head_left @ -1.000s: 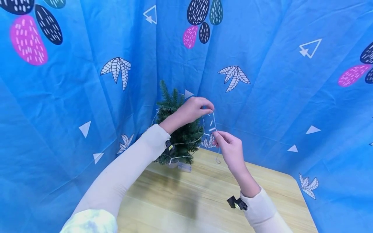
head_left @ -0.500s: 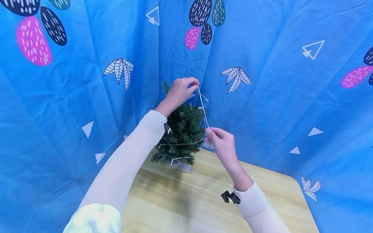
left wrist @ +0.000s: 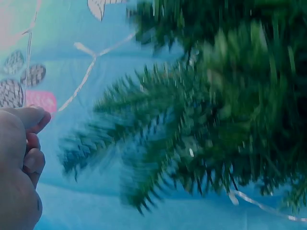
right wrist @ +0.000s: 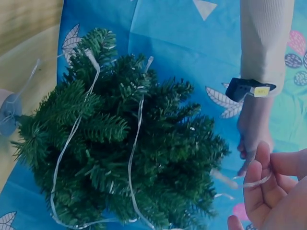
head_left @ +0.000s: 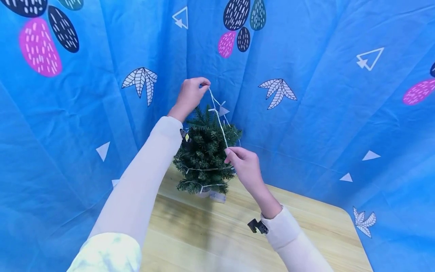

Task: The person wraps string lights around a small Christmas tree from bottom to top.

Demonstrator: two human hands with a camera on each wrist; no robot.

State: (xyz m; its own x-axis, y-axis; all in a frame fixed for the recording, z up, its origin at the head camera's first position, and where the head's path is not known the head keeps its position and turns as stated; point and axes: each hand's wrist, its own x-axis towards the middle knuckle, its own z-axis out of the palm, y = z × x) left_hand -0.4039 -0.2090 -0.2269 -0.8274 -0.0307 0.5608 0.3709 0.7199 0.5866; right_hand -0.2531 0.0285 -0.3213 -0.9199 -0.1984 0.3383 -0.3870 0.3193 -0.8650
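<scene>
A small artificial Christmas tree (head_left: 204, 151) stands upright on the table, with a string of fairy lights (head_left: 217, 117) wound around its lower branches. Above the tree's tip, slightly to the left, my left hand (head_left: 190, 94) pinches the strand between thumb and forefinger. My right hand (head_left: 245, 166) pinches it lower down, in front of the tree's right side. Between the hands the wire runs taut and slanted. In the right wrist view, two rows of light string (right wrist: 130, 163) cross the branches. The left wrist view is blurred; a wire leads from my left hand (left wrist: 19, 163) towards the branches.
The light wood table (head_left: 190, 230) ends at a rounded corner on the right. Blue patterned cloth (head_left: 306, 132) hangs behind and on both sides, close to the tree. A small pale box (head_left: 217, 197) lies by the tree's base.
My left hand has risen and moved left, from the tree's right side to above its tip. My right hand has shifted left. The strand between them has been drawn out longer and straighter.
</scene>
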